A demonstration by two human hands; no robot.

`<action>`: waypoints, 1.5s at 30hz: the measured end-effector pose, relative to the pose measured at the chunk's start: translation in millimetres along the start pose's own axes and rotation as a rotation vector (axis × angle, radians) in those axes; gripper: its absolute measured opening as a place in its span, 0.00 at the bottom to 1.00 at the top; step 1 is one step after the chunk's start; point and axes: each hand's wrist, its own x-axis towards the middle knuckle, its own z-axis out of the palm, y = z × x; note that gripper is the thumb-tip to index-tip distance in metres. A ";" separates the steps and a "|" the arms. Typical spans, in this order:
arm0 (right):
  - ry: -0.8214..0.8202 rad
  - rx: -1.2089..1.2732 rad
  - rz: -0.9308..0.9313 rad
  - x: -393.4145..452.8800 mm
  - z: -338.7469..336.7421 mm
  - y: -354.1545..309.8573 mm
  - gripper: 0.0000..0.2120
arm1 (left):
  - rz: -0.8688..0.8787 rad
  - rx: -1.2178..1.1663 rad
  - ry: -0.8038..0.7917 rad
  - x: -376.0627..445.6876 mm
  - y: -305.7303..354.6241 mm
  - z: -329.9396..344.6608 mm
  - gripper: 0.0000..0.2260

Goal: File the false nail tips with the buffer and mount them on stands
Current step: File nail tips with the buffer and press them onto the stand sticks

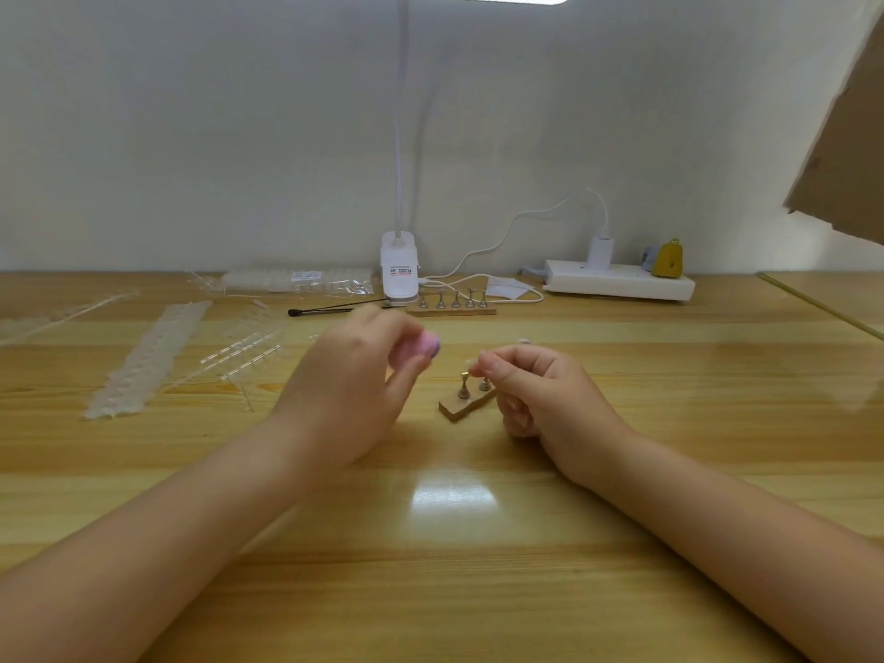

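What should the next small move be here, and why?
Probably bring the pink buffer in the left hand against the clear nail tip pinched by the right hand: they are apart, and the stand below looks bare.

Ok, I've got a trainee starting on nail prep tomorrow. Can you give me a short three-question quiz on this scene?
1. True or false: the left hand holds the pink buffer.
2. What does the right hand pinch? A) a brush B) a clear nail tip C) a cable
3. How many stands are on the far base by the lamp clamp?

Key:
1. True; its fingers curl round the blurred buffer.
2. B; held just above the near base, by its stands.
3. Five, all bare as far as the view shows.
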 end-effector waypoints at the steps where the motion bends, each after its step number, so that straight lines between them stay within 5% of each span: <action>1: -0.034 0.038 0.018 0.3 0.1 -1.1 0.07 | 0.137 -0.069 0.073 1.3 5.3 -1.6 0.07; 5: -0.213 0.068 0.069 0.0 0.1 -6.2 0.06 | 0.468 -0.014 0.074 -3.9 11.9 3.6 0.08; 9: -0.246 0.138 0.108 -0.1 -4.3 -8.3 0.06 | 0.401 0.067 0.106 -5.3 -2.7 3.0 0.08; 14: -0.268 0.121 0.071 0.4 -3.6 -6.8 0.05 | 0.521 0.053 0.113 -12.0 10.1 13.6 0.11; 20: -0.203 0.139 0.072 1.1 -2.8 -5.4 0.06 | 0.305 0.064 0.093 -6.3 0.5 1.8 0.07; 22: -0.197 0.129 0.055 1.5 -1.8 -3.7 0.04 | 0.268 -0.021 0.025 -8.3 14.0 3.1 0.14; 24: -0.208 0.128 0.051 1.7 -2.3 -3.4 0.03 | 0.350 0.001 -0.022 -12.3 22.1 9.4 0.11; 27: -0.212 0.165 0.057 2.4 -4.4 -3.9 0.04 | 0.201 0.026 0.011 -8.8 9.4 3.1 0.12; 29: -0.201 0.164 0.051 2.5 -4.6 -3.1 0.05 | 0.271 0.068 0.039 -7.5 5.9 1.0 0.06; 33: -0.212 0.132 0.048 2.3 -4.2 -2.4 0.02 | 0.254 -0.041 -0.016 -16.8 19.4 11.9 0.19; 37: -0.239 0.167 0.081 2.4 -6.6 -5.1 0.05 | 0.239 0.148 0.040 -10.9 4.1 6.2 0.08; 42: -0.305 0.132 0.060 1.7 -7.1 -3.7 0.05 | 0.589 0.243 0.150 -14.7 8.6 13.9 0.12; 45: -0.348 0.153 0.089 3.0 -8.4 -5.0 0.06 | 0.536 0.274 0.142 -13.5 1.8 13.5 0.11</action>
